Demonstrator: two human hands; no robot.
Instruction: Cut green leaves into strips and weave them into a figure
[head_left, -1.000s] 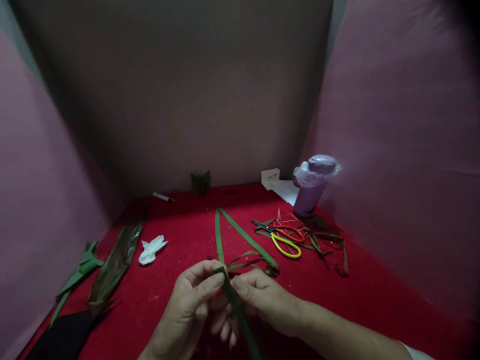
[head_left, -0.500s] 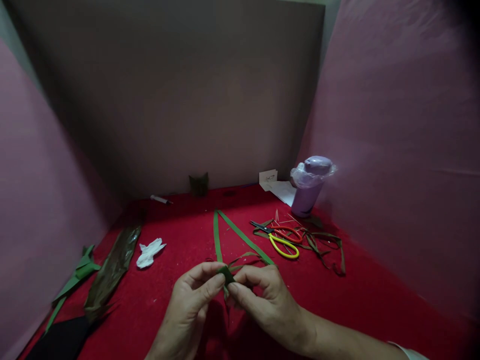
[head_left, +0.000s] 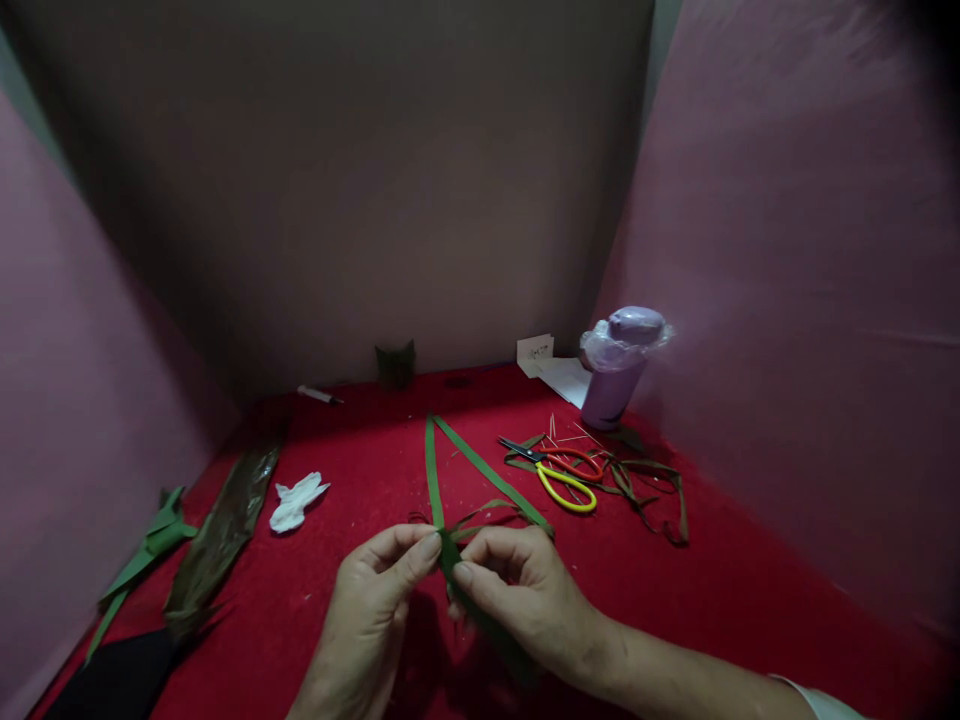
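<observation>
My left hand [head_left: 375,600] pinches a green leaf strip [head_left: 448,552] between thumb and index finger at the lower middle. Right beside it, my right hand [head_left: 529,600] has its thumb and bent fingers closed on the same strip. A wide green length runs down under my right hand toward the bottom. Beyond the hands, two narrow green arms of leaf [head_left: 491,472] meet in a point on the red cloth. Thin brownish strips [head_left: 487,508] stick out behind the fingers. Part of what the fingers grip is hidden.
Scissors [head_left: 562,475] with red and yellow handles lie right, among thin sticks and brown strips [head_left: 660,470]. A purple cup [head_left: 615,385] and papers [head_left: 562,378] stand behind. At left are white tissue [head_left: 298,502], a brown leaf bundle [head_left: 229,530] and a green folded leaf [head_left: 154,540].
The green piece between my fingers has turned, and a wide length of it now shows below my right hand. Both hands stay close together; the view has shifted slightly.
</observation>
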